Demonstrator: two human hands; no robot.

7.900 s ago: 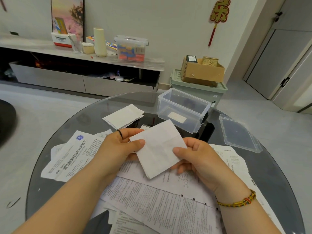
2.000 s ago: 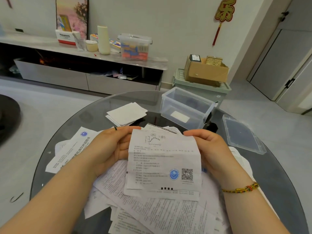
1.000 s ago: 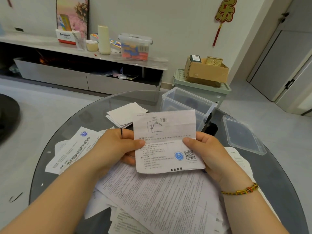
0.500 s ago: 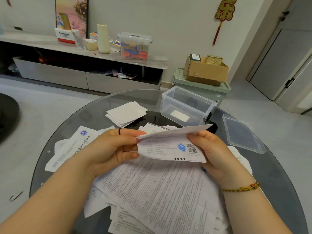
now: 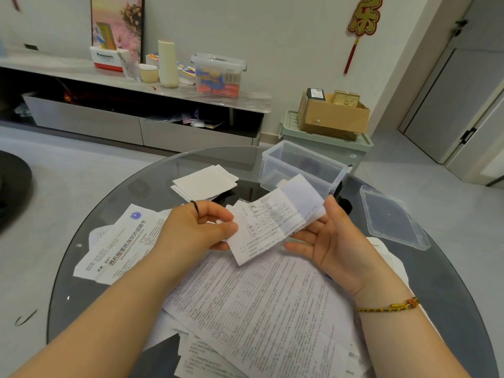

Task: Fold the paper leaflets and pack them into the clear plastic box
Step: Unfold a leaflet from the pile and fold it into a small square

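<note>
A folded printed leaflet [image 5: 272, 222] is held above the table between both hands. My left hand [image 5: 195, 227] pinches its left edge with thumb and fingers. My right hand [image 5: 334, 241] lies palm up under its right end, thumb against the far corner. Behind them the clear plastic box [image 5: 301, 167] stands open with one folded paper inside. A stack of folded leaflets [image 5: 204, 184] lies to the left of the box. Unfolded leaflets [image 5: 261, 309] cover the near part of the round glass table [image 5: 109, 203].
The box's clear lid [image 5: 392, 216] lies at the table's right edge. Another unfolded leaflet with blue logo [image 5: 122, 241] lies to the left. Beyond the table are a low cabinet, a green bin [image 5: 327, 140] with a cardboard box on it, and a door.
One second ago the leaflet was held upright, half folded; it has since been folded over again and turned. Now it is a smaller strip lying slanted across my hands.
</note>
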